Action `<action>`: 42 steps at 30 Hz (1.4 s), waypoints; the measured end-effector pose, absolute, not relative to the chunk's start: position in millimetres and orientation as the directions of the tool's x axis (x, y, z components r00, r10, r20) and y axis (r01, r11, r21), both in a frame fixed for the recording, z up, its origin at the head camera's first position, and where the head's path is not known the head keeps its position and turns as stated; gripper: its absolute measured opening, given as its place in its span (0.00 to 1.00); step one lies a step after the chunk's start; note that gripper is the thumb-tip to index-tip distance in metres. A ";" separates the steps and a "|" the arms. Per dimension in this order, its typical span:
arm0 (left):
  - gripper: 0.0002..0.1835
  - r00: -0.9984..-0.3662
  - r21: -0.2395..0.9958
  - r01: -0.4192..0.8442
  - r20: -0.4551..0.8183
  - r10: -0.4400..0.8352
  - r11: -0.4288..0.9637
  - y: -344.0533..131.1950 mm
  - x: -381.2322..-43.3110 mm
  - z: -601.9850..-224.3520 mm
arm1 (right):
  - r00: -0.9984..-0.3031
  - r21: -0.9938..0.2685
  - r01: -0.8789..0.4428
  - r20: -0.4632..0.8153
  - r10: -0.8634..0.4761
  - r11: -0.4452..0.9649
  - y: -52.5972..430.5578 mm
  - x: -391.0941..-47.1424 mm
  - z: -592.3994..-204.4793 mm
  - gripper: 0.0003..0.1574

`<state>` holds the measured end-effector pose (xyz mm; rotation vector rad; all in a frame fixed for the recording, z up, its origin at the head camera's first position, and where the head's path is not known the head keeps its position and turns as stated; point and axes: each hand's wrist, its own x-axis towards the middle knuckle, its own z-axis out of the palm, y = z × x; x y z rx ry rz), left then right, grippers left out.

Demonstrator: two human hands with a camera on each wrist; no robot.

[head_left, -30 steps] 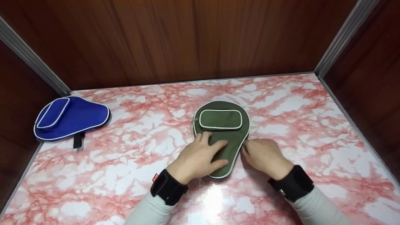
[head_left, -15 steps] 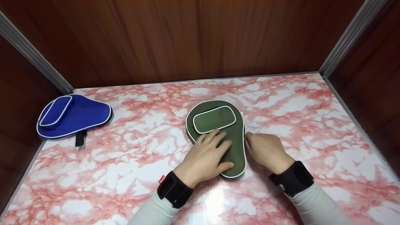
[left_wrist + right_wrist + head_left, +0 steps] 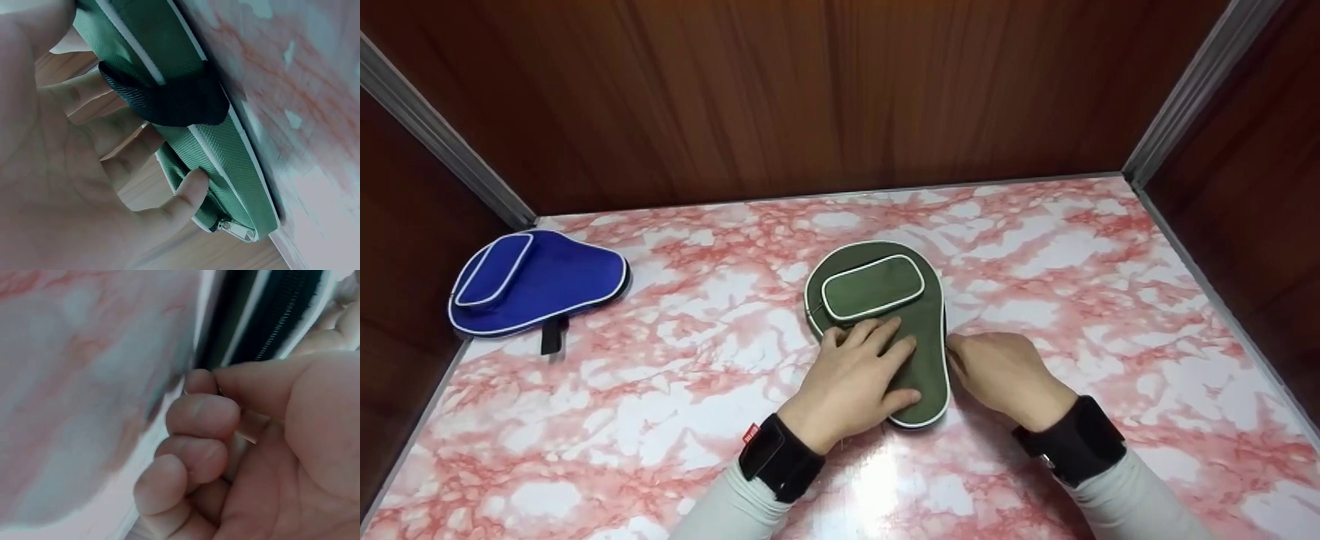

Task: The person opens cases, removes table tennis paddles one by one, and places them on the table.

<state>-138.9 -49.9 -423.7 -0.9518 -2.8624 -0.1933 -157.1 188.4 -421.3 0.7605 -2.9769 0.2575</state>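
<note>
A green table tennis bat case (image 3: 928,367) with white piping and a small raised pocket (image 3: 874,287) lies on the table, its narrow end toward me. My left hand (image 3: 851,379) rests on its front with fingers spread. In the left wrist view, a black strap loop (image 3: 169,101) stands out from the case's side, and a metal zipper pull (image 3: 236,229) shows at the pocket. At the case's right edge, my right hand (image 3: 1001,375) pinches with thumb and index finger at the end of the visible zipper (image 3: 278,323); the pull itself is hidden between the fingertips.
A blue bat case (image 3: 562,274) with a pocket and a short black strap (image 3: 551,336) lies at the table's far left, against the wall. Dark wood-grain panels (image 3: 840,97) enclose the marbled red-and-white table (image 3: 697,420) at the back and both sides.
The green case has turned counterclockwise, its narrow end swinging right and its pocket now slanting. My right hand moved slightly up along the edge, then back toward me. The left hand shifted a little right.
</note>
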 end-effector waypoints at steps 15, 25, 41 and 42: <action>0.39 -0.811 0.102 0.581 0.155 0.564 0.807 -46.7 -136.2 -421.9 | -0.857 -0.136 -0.513 0.016 -0.516 0.848 188.9 -144.5 -409.5 0.11; 0.40 -0.848 0.109 0.524 0.158 0.506 0.845 -43.4 -131.0 -419.4 | -0.809 -0.141 -0.578 -0.034 -0.587 0.804 193.2 -141.3 -402.7 0.10; 0.36 -0.885 0.083 0.420 0.257 0.388 0.904 -41.6 -131.8 -423.8 | -0.821 -0.127 -0.564 -0.022 -0.571 0.816 190.5 -142.4 -403.0 0.17; 0.35 -0.880 0.080 0.433 0.255 0.402 0.898 -43.4 -132.1 -422.7 | -0.826 -0.122 -0.556 -0.026 -0.563 0.822 190.0 -142.6 -403.0 0.17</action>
